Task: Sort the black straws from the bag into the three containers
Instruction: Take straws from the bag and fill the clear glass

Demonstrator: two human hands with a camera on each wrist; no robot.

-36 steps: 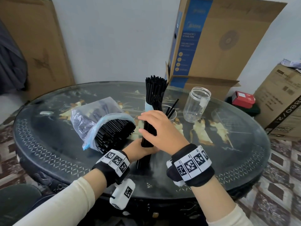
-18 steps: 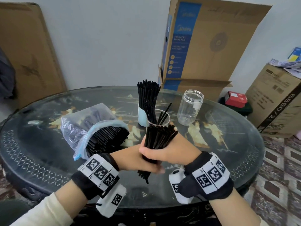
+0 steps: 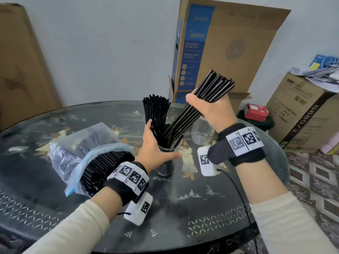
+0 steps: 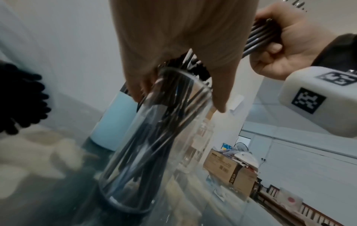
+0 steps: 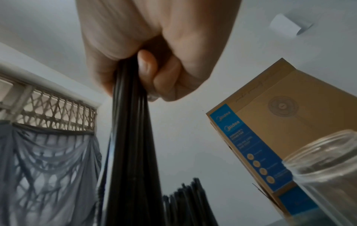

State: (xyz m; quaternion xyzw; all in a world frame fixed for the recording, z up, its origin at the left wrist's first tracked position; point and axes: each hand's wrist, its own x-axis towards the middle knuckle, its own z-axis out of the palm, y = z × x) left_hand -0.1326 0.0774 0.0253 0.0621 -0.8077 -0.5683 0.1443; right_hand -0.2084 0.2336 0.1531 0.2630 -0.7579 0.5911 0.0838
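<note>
A person's two hands work at a round dark table [image 3: 55,208] with pale inlaid figures. The landmark is a clear drinking glass [image 3: 166,162] standing upright near the table's middle, with a few black straws already leaning inside it.

The left hand [image 3: 156,145] grips the rim of the glass, thumb on the near side and fingers curled round the far side. The left wrist view shows the fingers [image 4: 218,85] curving over the rim.

The right hand [image 3: 211,109] is raised above and to the right of the glass, fingers and thumb closed tightly round a bundle of black straws [image 3: 198,107]. The bundle slants, its lower ends inside the mouth of the glass and its upper ends pointing up and right. The right wrist view shows the fist clamped round the straws.

Just behind the glass stands a pale blue cup [image 4: 114,122] packed full of upright black straws. To the right of the glass, partly hidden by the right hand, stands a clear jar [image 3: 201,132]. To the left of the glass lies a clear plastic bag [image 3: 77,153], open toward the viewer and full of black straws.

A tall cardboard box [image 3: 229,52] stands behind the table
</note>
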